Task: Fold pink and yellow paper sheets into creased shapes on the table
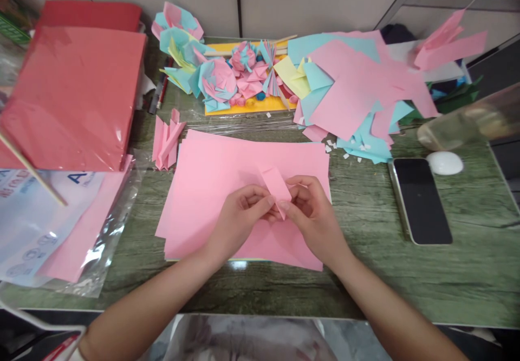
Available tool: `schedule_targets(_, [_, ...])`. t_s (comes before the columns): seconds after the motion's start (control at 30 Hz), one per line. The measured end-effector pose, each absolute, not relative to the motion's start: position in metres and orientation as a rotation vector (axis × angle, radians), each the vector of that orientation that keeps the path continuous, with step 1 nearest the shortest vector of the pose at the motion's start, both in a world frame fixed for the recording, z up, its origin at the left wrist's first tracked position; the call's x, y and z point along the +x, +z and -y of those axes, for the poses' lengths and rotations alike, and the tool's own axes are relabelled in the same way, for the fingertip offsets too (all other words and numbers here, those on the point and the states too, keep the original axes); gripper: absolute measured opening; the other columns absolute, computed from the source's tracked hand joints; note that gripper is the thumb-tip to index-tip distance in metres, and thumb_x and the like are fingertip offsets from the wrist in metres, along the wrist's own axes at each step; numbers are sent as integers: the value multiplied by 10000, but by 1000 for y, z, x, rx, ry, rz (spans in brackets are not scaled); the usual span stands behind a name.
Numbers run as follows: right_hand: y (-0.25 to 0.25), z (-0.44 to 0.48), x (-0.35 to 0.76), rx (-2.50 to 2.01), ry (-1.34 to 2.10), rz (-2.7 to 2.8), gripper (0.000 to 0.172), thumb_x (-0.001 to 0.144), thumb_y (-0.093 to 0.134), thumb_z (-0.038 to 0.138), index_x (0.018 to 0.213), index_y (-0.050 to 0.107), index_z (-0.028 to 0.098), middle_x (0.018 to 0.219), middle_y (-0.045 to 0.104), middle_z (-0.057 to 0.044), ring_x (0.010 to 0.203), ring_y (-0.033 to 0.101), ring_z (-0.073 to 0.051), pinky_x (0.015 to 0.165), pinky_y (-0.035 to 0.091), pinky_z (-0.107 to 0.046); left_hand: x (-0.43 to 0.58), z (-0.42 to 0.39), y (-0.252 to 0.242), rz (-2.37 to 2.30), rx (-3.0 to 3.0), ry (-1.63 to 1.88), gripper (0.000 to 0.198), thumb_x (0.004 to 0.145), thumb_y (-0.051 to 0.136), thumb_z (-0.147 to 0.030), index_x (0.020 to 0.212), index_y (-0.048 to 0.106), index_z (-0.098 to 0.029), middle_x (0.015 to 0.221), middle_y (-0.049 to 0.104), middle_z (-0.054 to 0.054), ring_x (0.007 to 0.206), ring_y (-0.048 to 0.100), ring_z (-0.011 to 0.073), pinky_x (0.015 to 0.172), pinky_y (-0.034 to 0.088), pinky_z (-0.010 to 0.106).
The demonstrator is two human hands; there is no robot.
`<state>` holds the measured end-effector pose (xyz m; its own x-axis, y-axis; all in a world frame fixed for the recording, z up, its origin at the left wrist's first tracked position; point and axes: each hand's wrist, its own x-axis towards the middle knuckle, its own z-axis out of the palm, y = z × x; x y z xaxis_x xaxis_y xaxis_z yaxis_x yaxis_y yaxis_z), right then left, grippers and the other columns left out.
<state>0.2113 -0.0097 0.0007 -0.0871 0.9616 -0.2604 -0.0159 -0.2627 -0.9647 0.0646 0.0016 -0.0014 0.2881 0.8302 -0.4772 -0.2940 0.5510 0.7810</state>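
Pinched a folded pink strip (276,184) in closed fingertips (266,204) of left hand (248,205) and right hand (312,204), slanted lengthwise far-leftward beyond them, narrow tip pointing nearward, above pink sheets (211,187).

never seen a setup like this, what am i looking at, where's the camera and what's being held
No machine here: these are a person's bare left hand and right hand. The single picture comes from a camera worn on their head, looking forward and down. Both hands hold a folded pink strip over pink sheets on a green table. Left of those is a red pack; toward the back are paper flowers and loose paper. A phone lies on the right.
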Motion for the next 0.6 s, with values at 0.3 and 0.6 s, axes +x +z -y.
schedule_targets(0.3, [-1, 9, 212, -1357, 1460, 1111, 264, 793, 592, 185, 1003, 457, 270, 742, 467, 46, 682, 493, -126, 664, 417, -296, 61, -3, -8, -964, 669, 834, 125, 722, 713, -188, 777, 609, -145, 686, 675, -1, 644, 635, 106, 646, 495, 218])
schedule_targets(0.6, [-1, 11, 213, -1347, 1460, 1110, 274, 784, 604, 186, 1002, 458, 264, 720, 464, 51, 668, 484, -123, 658, 404, -293, 62, -5, -4, -1057, 751, 795, 229, 604, 779, -126, 736, 593, -152, 664, 651, -28, 638, 608, 90, 644, 468, 199])
